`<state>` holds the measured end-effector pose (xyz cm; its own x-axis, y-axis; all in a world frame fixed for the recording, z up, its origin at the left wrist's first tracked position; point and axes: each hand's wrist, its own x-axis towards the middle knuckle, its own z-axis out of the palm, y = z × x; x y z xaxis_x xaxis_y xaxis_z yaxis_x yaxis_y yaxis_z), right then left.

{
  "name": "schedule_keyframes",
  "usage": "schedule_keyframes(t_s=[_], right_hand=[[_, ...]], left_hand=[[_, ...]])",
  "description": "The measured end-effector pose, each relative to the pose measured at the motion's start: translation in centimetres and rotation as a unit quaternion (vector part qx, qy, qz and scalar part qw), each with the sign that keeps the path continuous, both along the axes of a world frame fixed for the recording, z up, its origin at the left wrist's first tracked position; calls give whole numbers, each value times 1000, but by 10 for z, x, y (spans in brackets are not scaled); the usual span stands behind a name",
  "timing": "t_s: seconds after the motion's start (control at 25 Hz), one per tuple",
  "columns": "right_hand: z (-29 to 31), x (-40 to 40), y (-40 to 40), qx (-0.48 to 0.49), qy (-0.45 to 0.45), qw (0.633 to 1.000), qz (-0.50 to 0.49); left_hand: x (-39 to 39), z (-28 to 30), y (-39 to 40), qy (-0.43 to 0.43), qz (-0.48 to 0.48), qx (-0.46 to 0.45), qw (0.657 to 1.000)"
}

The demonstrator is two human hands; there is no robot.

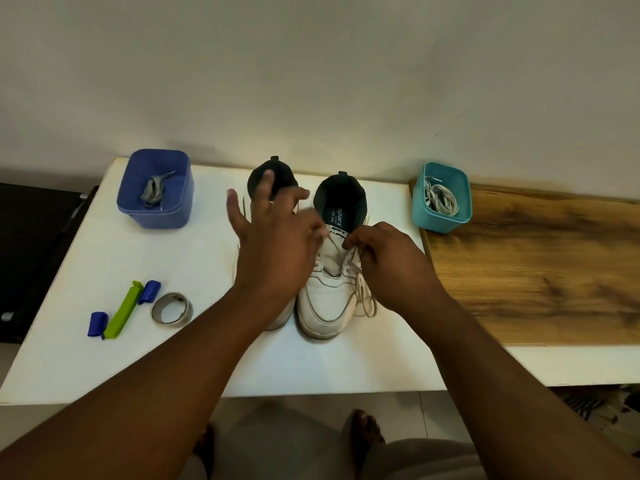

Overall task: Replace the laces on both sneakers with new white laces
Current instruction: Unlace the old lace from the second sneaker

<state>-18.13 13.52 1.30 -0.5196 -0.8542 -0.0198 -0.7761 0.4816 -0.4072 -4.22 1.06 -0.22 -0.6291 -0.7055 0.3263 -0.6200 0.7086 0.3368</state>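
The right hand [388,261] pinched the soft, limp lace [335,249] of the right sneaker [329,299]; the left hand [277,237] hovered with fingers spread. Such a lace probably handled best gripped near its stiff tip.

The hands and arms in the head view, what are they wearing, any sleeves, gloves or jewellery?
Both forearms are bare up to the frame edge: no sleeves, gloves or watch visible. The left hand seems to carry a thin ring on one finger, too blurred to be sure. The right hand shows none.
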Motion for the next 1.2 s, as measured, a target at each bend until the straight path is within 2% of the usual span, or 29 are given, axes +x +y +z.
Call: schedule_keyframes(t_s=[0.08,0.12,0.32,0.48,0.6,0.72,0.8,0.84,0.92,1.04,1.12,1.2], right_hand=[[-1,-2,0,-2,0,1000,-4],[-1,-2,0,-4,0,1000,-5],[-1,1,0,-14,3,1000,-14],[-1,0,0,-12,-30,999,12],[2,6,-3,-7,-64,997,44],[-1,15,-8,29,-25,997,61],[-4,20,-10,54,-13,996,65],[-5,21,-11,59,-10,996,62],[-5,20,-12,53,-8,997,49],[-6,22,-12,50,-8,998,39],[-5,25,-12,52,16,998,35],[2,21,-9,45,29,999,-1]], left_hand=[[8,8,-12,74,119,1,990],[11,10,-16,84,156,-1,984],[10,5,-8,-3,115,17,993],[14,7,-23,30,180,-4,983],[13,12,-28,188,264,69,943],[7,18,-25,352,287,85,887],[5,21,-21,409,271,69,869],[5,22,-19,409,251,58,875],[5,22,-13,348,198,46,915],[5,16,-9,183,68,58,979],[5,9,-6,40,-27,41,998],[2,3,-2,-72,-77,13,994]])
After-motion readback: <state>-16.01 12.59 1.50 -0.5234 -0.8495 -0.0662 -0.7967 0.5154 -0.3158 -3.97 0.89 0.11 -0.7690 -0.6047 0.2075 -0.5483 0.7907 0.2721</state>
